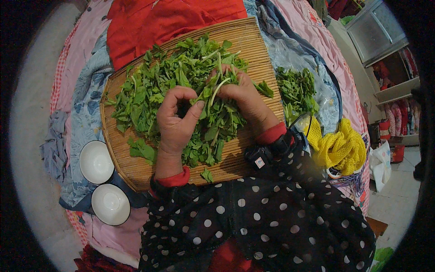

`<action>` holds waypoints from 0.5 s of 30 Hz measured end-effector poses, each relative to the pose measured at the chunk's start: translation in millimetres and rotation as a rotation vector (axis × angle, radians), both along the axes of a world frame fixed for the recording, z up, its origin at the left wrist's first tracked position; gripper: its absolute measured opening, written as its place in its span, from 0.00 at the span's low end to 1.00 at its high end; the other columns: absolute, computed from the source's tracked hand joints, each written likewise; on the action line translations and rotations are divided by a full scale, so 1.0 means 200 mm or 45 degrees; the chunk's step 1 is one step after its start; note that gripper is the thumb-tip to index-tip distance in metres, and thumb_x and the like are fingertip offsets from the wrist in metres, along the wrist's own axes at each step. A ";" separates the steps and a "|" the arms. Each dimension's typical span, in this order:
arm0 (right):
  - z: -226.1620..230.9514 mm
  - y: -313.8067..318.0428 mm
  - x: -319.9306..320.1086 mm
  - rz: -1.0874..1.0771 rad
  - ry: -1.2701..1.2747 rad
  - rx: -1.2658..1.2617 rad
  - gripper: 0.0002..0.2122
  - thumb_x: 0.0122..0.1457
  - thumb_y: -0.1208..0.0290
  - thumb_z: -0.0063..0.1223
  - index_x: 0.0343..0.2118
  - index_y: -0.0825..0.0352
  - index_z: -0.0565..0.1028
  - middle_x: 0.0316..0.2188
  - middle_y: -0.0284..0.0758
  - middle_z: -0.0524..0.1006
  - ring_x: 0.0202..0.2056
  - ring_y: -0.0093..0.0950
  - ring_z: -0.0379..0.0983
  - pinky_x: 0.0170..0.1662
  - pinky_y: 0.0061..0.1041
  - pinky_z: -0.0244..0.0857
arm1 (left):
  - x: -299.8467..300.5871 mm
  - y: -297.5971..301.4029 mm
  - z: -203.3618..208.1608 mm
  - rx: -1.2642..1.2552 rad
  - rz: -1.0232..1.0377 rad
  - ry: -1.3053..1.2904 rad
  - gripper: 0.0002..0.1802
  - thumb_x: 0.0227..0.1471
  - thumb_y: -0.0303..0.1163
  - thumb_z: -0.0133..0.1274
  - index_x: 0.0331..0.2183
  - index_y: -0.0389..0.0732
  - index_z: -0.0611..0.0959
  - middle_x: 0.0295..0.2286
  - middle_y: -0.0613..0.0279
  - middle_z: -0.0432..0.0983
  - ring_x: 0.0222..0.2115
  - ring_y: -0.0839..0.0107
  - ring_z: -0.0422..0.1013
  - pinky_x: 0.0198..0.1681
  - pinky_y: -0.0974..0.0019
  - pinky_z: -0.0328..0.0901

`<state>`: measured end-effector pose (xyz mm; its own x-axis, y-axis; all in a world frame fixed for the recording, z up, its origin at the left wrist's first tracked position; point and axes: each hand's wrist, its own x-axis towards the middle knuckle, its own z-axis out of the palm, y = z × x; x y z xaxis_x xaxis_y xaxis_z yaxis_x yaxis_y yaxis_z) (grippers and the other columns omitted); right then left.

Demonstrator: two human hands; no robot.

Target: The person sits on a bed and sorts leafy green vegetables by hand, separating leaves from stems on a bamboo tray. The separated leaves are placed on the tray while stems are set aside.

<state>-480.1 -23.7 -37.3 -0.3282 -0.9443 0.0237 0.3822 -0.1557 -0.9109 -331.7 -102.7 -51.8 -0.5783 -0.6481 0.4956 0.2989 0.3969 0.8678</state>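
Note:
A big heap of leafy greens (154, 95) covers much of a bamboo slat tray (267, 59) in front of me. My left hand (176, 120) is over the heap, thumb and forefinger bent together at the edge of a green leaf. Close by on its right, my right hand (242, 95) grips a few sprigs of the greens, with pale stems sticking out between its fingers. The undersides of both hands and some fingertips are hidden. Loose leaves (142, 150) lie on the tray beside my left wrist.
Two white bowls (96, 162) stand left of the tray. To its right lie a second pile of greens (297, 90) on clear plastic and a yellow mesh bag (342, 147). Red cloth (172, 20) lies beyond the tray. Shelves (396, 93) stand at the far right.

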 end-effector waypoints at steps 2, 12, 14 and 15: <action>0.00 0.00 0.00 -0.005 -0.009 0.006 0.14 0.42 0.75 0.50 0.35 0.66 0.68 0.31 0.31 0.73 0.32 0.20 0.69 0.38 0.17 0.62 | 0.00 0.00 0.00 0.005 -0.008 0.001 0.10 0.43 0.18 0.52 0.29 0.38 0.70 0.28 0.69 0.66 0.24 0.83 0.60 0.27 0.80 0.56; -0.01 -0.01 0.00 -0.019 -0.026 -0.046 0.14 0.42 0.75 0.47 0.35 0.67 0.66 0.33 0.36 0.72 0.35 0.25 0.69 0.40 0.21 0.63 | 0.00 0.00 0.00 0.003 -0.005 0.012 0.10 0.43 0.17 0.51 0.30 0.37 0.70 0.28 0.68 0.66 0.24 0.83 0.60 0.28 0.80 0.56; -0.01 -0.01 0.00 -0.016 -0.026 -0.063 0.14 0.42 0.75 0.46 0.35 0.67 0.65 0.33 0.37 0.72 0.35 0.25 0.69 0.40 0.21 0.63 | 0.00 0.00 0.01 0.032 -0.012 -0.014 0.10 0.42 0.17 0.50 0.30 0.37 0.70 0.28 0.68 0.66 0.24 0.83 0.59 0.28 0.79 0.56; -0.02 -0.01 0.00 -0.019 -0.032 -0.071 0.14 0.41 0.75 0.46 0.35 0.67 0.65 0.33 0.37 0.72 0.35 0.25 0.69 0.40 0.22 0.63 | 0.00 0.00 0.01 0.043 -0.012 -0.027 0.10 0.42 0.17 0.50 0.30 0.37 0.70 0.28 0.68 0.66 0.24 0.83 0.59 0.28 0.79 0.56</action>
